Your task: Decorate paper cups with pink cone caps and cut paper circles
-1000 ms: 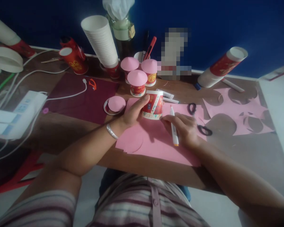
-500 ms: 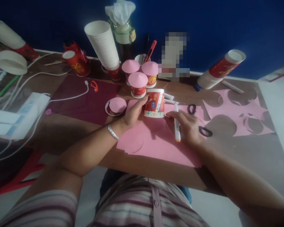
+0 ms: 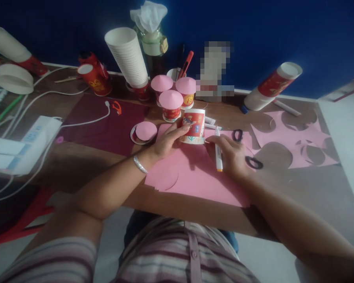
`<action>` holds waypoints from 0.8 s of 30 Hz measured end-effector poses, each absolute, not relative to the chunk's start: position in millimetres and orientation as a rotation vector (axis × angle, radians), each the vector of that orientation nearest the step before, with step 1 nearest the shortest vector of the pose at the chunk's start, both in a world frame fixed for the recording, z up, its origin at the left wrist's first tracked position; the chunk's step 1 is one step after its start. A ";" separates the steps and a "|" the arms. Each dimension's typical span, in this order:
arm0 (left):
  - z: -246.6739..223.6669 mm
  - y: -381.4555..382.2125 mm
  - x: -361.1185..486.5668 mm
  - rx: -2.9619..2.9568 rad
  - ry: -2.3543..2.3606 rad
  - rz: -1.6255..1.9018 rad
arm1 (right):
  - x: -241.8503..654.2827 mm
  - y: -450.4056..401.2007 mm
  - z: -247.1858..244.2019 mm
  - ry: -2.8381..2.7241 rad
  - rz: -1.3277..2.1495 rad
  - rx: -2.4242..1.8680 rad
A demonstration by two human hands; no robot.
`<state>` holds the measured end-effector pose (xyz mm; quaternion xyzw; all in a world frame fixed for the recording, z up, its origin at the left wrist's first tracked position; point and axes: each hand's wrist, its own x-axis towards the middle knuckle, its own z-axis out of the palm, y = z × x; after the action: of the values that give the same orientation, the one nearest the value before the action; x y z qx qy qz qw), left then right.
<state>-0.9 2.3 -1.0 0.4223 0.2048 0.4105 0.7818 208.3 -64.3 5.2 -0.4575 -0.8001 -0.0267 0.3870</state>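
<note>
My left hand (image 3: 168,142) grips a red and white paper cup (image 3: 197,125) by its left side. Coloured lines are drawn along the cup's white lower band. A white marker (image 3: 218,151) with an orange end sits in my right hand (image 3: 231,155), whose fingertips are close to the cup's lower right edge. Beneath both hands lie pink paper sheets (image 3: 200,181). Behind the cup stand several red cups topped with pink paper cones (image 3: 171,100). Black-handled scissors (image 3: 254,162) rest by my right hand, their blades hidden.
A tall stack of white paper cups (image 3: 129,59) leans at the back beside a green bottle (image 3: 152,42) with tissue on top. Pink paper with round cut-outs (image 3: 284,135) lies right. White cables (image 3: 98,120) and a tissue pack (image 3: 32,143) occupy the left. A pink disc (image 3: 146,131) lies mid-table.
The cup has turned in my left hand, showing a different part of its print. The left fingers now reach further across its side. My right hand stays beside the cup with the marker.
</note>
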 end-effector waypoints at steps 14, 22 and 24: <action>5.8 0.4 -2.3 0.957 0.477 0.830 | 206.5 -66.1 3.4 -2.032 -0.054 -1.125; 8.4 -1.9 -2.0 1.001 0.452 0.822 | 205.9 -67.1 5.2 -2.080 -0.048 -1.107; 7.2 -1.4 -2.1 1.002 0.485 0.835 | 205.8 -67.5 4.4 -2.074 -0.031 -1.106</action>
<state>-2.1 -1.4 7.2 0.4616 0.2233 0.3844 0.7677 205.8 -67.5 4.4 -0.4342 -0.8143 -0.0123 0.3851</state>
